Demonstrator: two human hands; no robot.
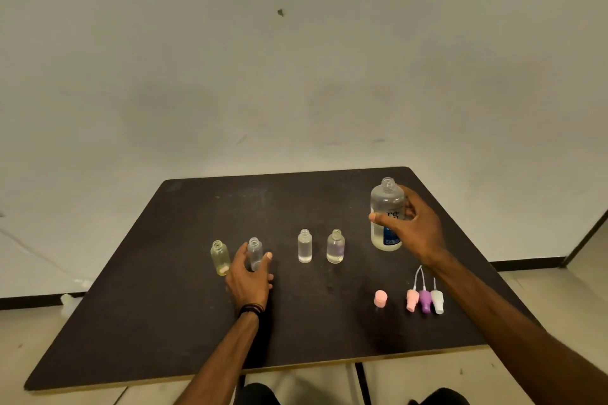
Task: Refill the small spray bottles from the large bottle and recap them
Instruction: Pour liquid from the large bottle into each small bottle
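Several small uncapped bottles stand in a row on the dark table (164,322): a yellowish one (220,257) at the left, a clear one (255,252), another clear one (304,246) and a faintly purple one (335,246). My left hand (249,276) wraps its thumb and fingers around the second bottle, which stays upright on the table. The large clear bottle (387,207) with a blue label stands uncapped at the right, and my right hand (413,227) grips its side. It holds some clear liquid.
Near my right forearm lie a pink cap (380,298) and three spray tops with dip tubes: pink (412,298), purple (425,301) and white (437,301). A pale wall stands behind the table, and the floor shows at both sides.
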